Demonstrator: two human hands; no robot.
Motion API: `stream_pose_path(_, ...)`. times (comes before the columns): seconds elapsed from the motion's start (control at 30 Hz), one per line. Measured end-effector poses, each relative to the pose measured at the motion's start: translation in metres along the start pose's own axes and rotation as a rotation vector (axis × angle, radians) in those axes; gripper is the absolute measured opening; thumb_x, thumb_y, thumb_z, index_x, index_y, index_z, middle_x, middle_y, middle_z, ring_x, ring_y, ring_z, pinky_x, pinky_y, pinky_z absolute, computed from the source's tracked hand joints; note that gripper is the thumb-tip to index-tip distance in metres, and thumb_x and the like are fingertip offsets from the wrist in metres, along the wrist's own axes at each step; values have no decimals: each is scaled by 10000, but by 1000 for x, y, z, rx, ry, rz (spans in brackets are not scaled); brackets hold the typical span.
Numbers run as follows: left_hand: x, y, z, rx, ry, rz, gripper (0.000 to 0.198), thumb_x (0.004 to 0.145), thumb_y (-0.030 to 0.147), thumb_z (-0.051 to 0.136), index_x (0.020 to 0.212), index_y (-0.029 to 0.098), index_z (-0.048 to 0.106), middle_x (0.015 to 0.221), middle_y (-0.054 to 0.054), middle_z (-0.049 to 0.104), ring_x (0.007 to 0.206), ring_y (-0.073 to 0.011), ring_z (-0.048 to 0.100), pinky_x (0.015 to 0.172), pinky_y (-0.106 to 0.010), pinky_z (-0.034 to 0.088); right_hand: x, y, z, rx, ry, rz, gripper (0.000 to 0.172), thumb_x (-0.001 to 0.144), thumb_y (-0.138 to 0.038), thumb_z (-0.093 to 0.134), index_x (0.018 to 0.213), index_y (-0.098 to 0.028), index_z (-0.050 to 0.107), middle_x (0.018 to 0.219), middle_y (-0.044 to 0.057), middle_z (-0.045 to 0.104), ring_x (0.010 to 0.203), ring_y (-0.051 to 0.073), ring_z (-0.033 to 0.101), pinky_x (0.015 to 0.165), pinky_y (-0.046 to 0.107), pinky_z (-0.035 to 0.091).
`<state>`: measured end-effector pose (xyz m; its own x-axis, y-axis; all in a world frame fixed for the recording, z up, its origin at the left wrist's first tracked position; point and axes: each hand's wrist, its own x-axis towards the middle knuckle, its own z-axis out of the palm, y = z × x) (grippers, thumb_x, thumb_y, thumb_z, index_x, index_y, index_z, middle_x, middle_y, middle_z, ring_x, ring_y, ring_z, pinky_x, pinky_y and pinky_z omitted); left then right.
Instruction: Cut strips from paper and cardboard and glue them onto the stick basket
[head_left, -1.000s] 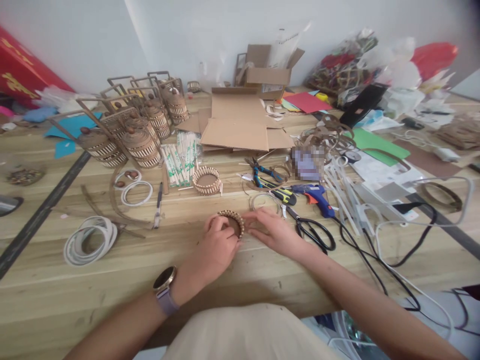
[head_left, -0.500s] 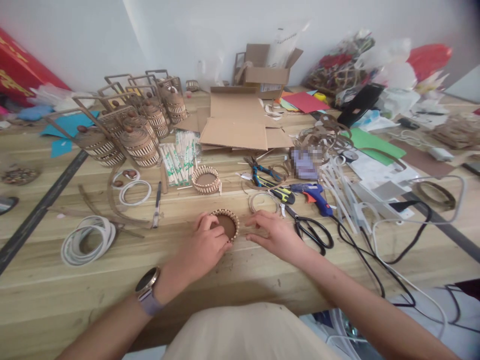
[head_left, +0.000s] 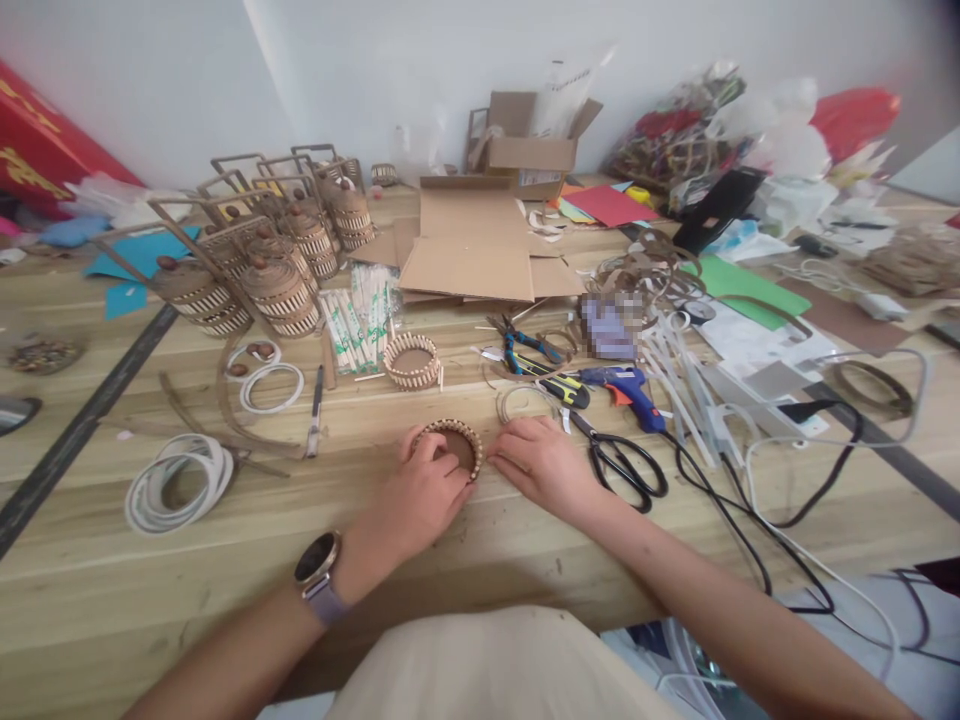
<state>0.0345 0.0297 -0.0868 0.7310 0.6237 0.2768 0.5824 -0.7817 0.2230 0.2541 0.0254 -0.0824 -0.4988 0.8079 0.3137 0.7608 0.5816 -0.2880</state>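
My left hand [head_left: 431, 490] grips the left side of a small round basket [head_left: 465, 436], its fingers curled over the rim and reaching inside. The basket has a brown bottom and a wall of pale sticks and brown strip. Just right of the rim is my right hand [head_left: 544, 465], fingers pinched together and pointing at the basket wall. Anything between those fingertips is too small or hidden to make out. Behind the held basket sits a second round basket [head_left: 412, 362] of the same make. Black-handled scissors [head_left: 628, 470] lie right of my right hand.
Pliers [head_left: 529, 345], a yellow-black cutter knife [head_left: 566, 388] and a blue glue gun [head_left: 630, 392] lie beyond my right hand. White coils [head_left: 180, 483] and a pen-like tool [head_left: 314, 412] are to the left. Lidded baskets [head_left: 281, 290] and flattened cardboard [head_left: 469, 265] stand farther back.
My right hand has moved slightly left to the basket's edge, and its fingers have come together. The left hand and basket have shifted slightly right.
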Motion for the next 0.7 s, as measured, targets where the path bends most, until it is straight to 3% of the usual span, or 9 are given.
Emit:
stream_pose_path(0.23, 1, -2, -3, -29, -48, 8, 212, 964, 220, 545, 810, 184, 685, 788, -38, 677, 1001, -264, 508, 1047, -550, 320, 12, -3, 3, 69, -28, 57, 68, 897, -196, 642, 830, -201, 653, 817, 30, 665, 829, 204, 609, 783, 329, 373)
stream_pose_path(0.37, 1, -2, -4, -34, -90, 5, 194, 957, 212, 553, 825, 181, 693, 799, -41, 680, 1012, -269, 511, 1056, -564, 323, 14, 1, 0, 53, -43, 79, 87, 863, -219, 700, 809, -187, 640, 806, 39, 662, 813, 219, 612, 789, 348, 392)
stream_pose_path(0.47, -1, -5, -10, -18, -128, 5, 131, 930, 223, 613, 853, 179, 709, 826, -46, 680, 1050, -285, 499, 1054, -574, 336, 13, 3, -6, 25, -45, 42, 183, 847, -272, 732, 983, -170, 665, 964, 97, 673, 922, 258, 610, 812, 378, 413)
stream_pose_path(0.57, -3, -9, -20, 49, -141, 32, 84, 906, 207, 653, 936, 183, 727, 915, -60, 677, 1112, -298, 474, 1091, -596, 310, 12, 3, -11, 9, -68, -115, 262, 886, -287, 691, 1138, -221, 672, 1266, 143, 605, 1109, 289, 552, 893, 423, 419)
stream_pose_path(0.7, -1, -10, -28, 67, -121, 50, 73, 895, 216, 671, 904, 178, 732, 920, -64, 670, 1163, -317, 458, 1122, -620, 274, 13, -1, -11, 54, -72, -194, 135, 948, -287, 601, 940, -233, 724, 1287, 112, 611, 1152, 283, 521, 939, 448, 416)
